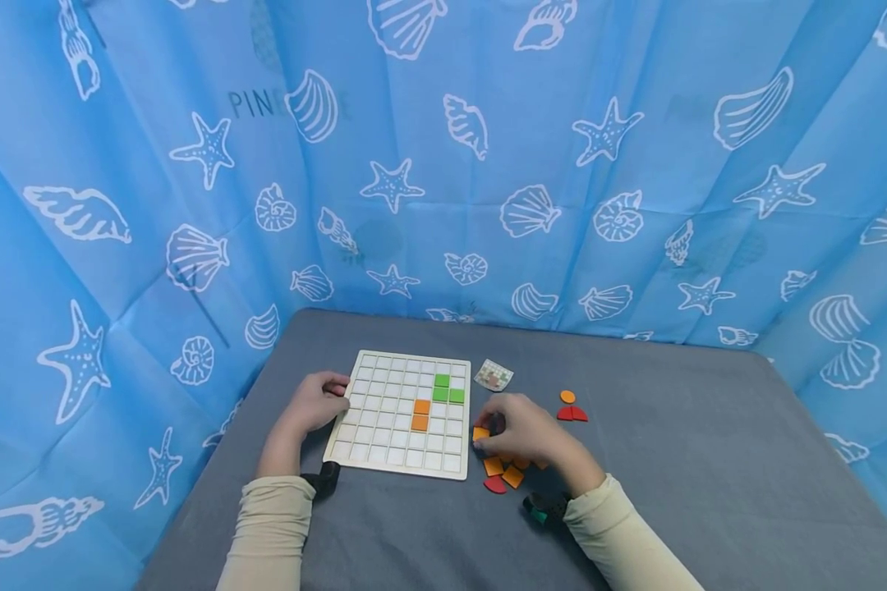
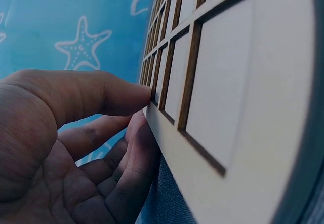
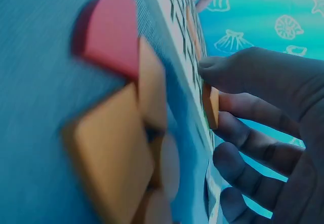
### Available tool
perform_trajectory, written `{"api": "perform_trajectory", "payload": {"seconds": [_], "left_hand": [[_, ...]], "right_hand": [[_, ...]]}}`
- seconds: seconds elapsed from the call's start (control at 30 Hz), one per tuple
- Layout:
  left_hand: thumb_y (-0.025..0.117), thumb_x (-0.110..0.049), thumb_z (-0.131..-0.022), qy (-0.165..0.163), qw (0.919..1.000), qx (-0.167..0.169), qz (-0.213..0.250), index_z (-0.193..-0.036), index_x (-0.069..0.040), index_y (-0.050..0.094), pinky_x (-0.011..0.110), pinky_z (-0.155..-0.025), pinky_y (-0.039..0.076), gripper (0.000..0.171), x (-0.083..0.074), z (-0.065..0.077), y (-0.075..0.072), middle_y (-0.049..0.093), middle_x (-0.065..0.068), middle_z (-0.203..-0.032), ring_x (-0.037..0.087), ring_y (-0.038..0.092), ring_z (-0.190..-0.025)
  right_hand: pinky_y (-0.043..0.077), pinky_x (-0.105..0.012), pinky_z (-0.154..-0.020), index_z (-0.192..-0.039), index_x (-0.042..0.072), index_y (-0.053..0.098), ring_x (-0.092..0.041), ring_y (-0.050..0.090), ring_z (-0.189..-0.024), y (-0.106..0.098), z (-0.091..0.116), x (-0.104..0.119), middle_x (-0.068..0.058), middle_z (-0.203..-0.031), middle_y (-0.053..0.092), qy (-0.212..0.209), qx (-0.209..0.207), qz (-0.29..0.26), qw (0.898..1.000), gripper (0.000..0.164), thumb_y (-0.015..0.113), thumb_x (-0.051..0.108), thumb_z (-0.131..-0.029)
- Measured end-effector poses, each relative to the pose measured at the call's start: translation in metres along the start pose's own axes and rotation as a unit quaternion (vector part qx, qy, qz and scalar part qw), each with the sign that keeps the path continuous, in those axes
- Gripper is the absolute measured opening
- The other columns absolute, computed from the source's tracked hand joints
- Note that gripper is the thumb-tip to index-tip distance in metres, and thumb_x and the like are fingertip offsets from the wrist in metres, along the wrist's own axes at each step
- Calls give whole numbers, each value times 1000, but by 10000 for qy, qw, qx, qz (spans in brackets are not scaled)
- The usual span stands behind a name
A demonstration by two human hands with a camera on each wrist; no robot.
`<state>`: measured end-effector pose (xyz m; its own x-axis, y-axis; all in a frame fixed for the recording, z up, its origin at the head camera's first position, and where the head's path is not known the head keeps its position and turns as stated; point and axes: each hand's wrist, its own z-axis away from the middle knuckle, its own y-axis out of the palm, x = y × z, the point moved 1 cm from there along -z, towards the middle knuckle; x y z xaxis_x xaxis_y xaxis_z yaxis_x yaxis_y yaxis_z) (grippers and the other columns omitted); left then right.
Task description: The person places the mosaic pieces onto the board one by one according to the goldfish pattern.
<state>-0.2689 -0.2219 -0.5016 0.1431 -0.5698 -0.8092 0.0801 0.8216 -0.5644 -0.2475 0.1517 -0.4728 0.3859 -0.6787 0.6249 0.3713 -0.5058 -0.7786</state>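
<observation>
A square white grid board (image 1: 395, 419) lies on the table with two orange tiles (image 1: 420, 414) and three green tiles (image 1: 441, 394) in its cells. My left hand (image 1: 312, 406) grips the board's left edge, its thumb (image 2: 126, 98) on the rim and the other fingers bent below. Just off the board's right edge, my right hand (image 1: 521, 427) pinches an orange square tile (image 3: 210, 105) between thumb and fingers. Under that hand lies a pile of orange tiles (image 1: 513, 476), partly hidden by it. A red rounded piece (image 3: 114, 34) touches the pile's near side.
A small patterned card (image 1: 494, 375) lies beyond the board's right corner. Farther right are an orange round piece (image 1: 567, 396) and red pieces (image 1: 572, 414). The grey table (image 1: 710, 460) ends at a blue shell-print curtain (image 1: 443, 164) at the back.
</observation>
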Motion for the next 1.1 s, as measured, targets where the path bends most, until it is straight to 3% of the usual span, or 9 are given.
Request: {"api": "perform_trajectory", "payload": {"seconds": [0.27, 0.5, 0.7, 1.1], "left_hand": [[64, -4, -93, -35, 10000, -61, -37, -138, 2, 64, 44, -86, 51, 46, 3, 0, 1, 63, 19, -120, 29, 61, -99], [64, -4, -93, -35, 9999, -122, 2, -138, 2, 64, 43, -85, 51, 45, 4, -1, 1, 63, 18, -119, 28, 60, -98], [65, -4, -91, -31, 9999, -132, -9, -137, 3, 64, 42, -84, 51, 46, 3, -1, 2, 63, 18, -117, 28, 60, -97], [66, -3, -92, -39, 9999, -118, -43, -136, 3, 65, 42, -85, 51, 45, 0, -3, 2, 64, 18, -116, 27, 61, -97]], "right_hand": [[51, -26, -65, -106, 14, 80, -10, 61, -74, 13, -19, 21, 3, -95, 72, -549, -76, -34, 9985, 19, 86, 23, -90], [53, -26, -70, -105, 19, 81, -6, 61, -77, 33, -38, 41, 7, -104, 74, -708, 30, 6, 9975, 19, 87, 28, -90], [51, -25, -69, -103, 19, 81, -5, 59, -78, 45, -48, 55, 6, -98, 71, -809, 75, 216, 9965, 19, 87, 30, -89], [53, -26, -73, -99, 18, 79, -6, 62, -82, 54, -55, 60, 4, -99, 71, -857, 220, 436, 9951, 16, 88, 27, -88]]}}
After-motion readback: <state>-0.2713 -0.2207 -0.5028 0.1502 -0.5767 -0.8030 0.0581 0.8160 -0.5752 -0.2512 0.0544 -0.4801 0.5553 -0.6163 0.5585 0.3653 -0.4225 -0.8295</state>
